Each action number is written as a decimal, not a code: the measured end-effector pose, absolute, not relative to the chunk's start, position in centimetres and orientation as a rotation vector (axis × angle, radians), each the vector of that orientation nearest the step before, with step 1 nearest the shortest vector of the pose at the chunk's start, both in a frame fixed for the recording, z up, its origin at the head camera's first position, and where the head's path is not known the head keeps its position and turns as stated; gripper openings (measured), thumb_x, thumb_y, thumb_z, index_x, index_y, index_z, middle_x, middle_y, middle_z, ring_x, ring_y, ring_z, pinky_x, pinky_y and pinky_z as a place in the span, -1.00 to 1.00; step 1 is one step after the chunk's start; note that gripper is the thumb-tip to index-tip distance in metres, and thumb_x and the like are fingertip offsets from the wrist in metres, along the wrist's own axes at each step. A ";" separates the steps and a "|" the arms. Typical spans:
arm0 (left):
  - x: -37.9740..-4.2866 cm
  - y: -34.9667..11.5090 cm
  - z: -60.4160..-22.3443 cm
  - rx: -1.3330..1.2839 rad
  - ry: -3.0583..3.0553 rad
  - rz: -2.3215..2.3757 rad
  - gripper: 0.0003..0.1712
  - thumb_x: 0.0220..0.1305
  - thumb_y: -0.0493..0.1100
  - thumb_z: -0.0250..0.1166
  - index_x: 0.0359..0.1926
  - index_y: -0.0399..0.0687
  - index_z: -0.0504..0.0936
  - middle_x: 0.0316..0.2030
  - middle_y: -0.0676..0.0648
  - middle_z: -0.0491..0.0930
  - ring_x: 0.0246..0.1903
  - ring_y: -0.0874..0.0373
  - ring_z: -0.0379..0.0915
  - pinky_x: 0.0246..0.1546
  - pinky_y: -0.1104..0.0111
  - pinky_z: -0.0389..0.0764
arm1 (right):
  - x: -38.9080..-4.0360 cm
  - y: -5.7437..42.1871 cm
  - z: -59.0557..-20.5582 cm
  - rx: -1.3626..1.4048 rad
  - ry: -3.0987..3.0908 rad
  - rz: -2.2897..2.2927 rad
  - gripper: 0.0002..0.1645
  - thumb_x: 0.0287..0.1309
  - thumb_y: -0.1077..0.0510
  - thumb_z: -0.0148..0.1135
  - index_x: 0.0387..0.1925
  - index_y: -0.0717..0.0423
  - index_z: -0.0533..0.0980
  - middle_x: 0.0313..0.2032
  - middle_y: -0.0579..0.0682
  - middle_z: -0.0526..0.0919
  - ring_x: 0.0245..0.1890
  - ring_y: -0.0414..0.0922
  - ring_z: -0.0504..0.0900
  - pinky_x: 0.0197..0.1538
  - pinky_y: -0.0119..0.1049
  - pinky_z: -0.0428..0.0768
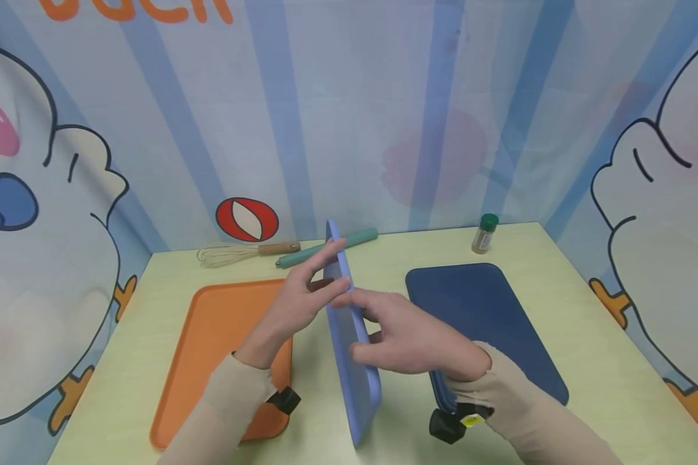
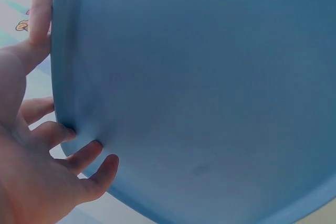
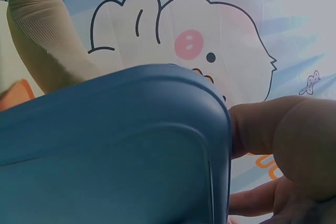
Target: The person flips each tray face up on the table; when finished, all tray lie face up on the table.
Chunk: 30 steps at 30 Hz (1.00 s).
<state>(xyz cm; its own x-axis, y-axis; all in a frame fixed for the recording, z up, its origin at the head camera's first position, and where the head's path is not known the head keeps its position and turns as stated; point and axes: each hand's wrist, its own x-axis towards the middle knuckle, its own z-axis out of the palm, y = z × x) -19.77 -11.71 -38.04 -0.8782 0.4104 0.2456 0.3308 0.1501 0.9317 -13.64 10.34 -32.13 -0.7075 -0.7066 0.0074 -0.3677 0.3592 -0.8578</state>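
Observation:
A light blue tray (image 1: 357, 387) is held up on edge between both hands, its narrow side toward the head camera. My left hand (image 1: 296, 297) grips the tray's far upper rim, and in the left wrist view several of its fingertips (image 2: 94, 148) touch the tray's broad face. My right hand (image 1: 415, 336) holds the nearer part of the upper rim, thumb on the right face and index finger over the edge. Seen in the right wrist view, the tray's rounded corner (image 3: 210, 108) meets the right hand's fingers, which it partly hides.
An orange tray (image 1: 232, 320) lies on the pale yellow table to the left, under the left forearm. A navy tray (image 1: 477, 310) lies to the right. Along the back are a whisk (image 1: 227, 254), a teal rod (image 1: 360, 237) and a green-lidded spice jar (image 1: 484, 237), before a printed curtain (image 1: 355, 116).

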 end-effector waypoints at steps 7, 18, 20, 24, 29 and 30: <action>-19.9 -11.6 -38.2 0.762 2.384 1.800 -0.30 0.51 0.02 0.31 0.58 0.36 0.33 0.60 0.15 0.17 0.51 0.01 0.22 0.42 -0.14 0.38 | -13.5 10.6 -32.2 -0.951 2.248 -1.302 -0.20 0.21 0.33 0.11 0.52 0.10 0.34 0.43 0.07 0.47 0.23 0.00 0.52 -0.11 -0.26 0.71; -19.8 -11.1 -37.5 0.713 2.387 1.754 -0.30 0.46 0.05 0.36 0.55 0.37 0.38 0.63 0.12 0.10 0.61 0.19 -0.02 0.45 -0.09 0.37 | -13.5 11.2 -32.9 -0.956 2.174 -1.391 -0.16 0.24 0.36 0.13 0.57 0.16 0.27 0.55 0.12 0.30 0.27 0.11 0.47 -0.17 -0.29 0.68; -19.9 -11.0 -37.4 0.712 2.385 1.748 -0.29 0.46 0.06 0.36 0.55 0.39 0.38 0.63 0.14 0.09 0.61 0.18 -0.01 0.45 -0.10 0.36 | -13.4 11.2 -33.0 -0.973 2.169 -1.405 -0.13 0.23 0.38 0.13 0.58 0.15 0.26 0.56 0.10 0.28 0.25 0.12 0.47 -0.27 -0.29 0.64; -20.0 -10.9 -37.5 0.725 2.379 1.741 -0.31 0.47 0.07 0.35 0.55 0.39 0.38 0.63 0.16 0.09 0.61 0.13 0.02 0.46 -0.11 0.35 | -13.3 11.3 -33.1 -0.964 2.158 -1.427 -0.10 0.22 0.40 0.13 0.60 0.11 0.24 0.59 0.06 0.23 0.26 0.12 0.47 -0.38 -0.30 0.56; -20.2 -10.9 -37.6 0.757 2.374 1.744 -0.33 0.51 0.06 0.31 0.56 0.37 0.37 0.62 0.15 0.11 0.58 0.07 0.11 0.45 -0.11 0.36 | -13.3 11.8 -33.3 -0.863 2.111 -1.471 -0.06 0.20 0.42 0.12 0.62 0.12 0.17 0.63 0.06 0.14 0.50 0.09 0.34 -0.30 -0.26 0.56; -20.2 -10.9 -37.6 0.763 2.374 1.746 -0.33 0.52 0.04 0.30 0.56 0.36 0.36 0.61 0.16 0.14 0.56 0.06 0.13 0.44 -0.11 0.37 | -13.4 12.0 -33.4 -0.843 2.103 -1.484 -0.05 0.19 0.43 0.12 0.62 0.14 0.17 0.63 0.08 0.13 0.55 0.09 0.27 -0.28 -0.25 0.56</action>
<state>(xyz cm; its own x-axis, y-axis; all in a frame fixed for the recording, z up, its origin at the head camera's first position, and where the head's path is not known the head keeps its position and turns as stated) -20.19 -10.93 -37.64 -0.8699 0.4459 0.2107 0.3339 0.2181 0.9170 -13.42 11.96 -33.36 -0.7228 -0.6910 -0.0010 -0.2308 0.2427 -0.9423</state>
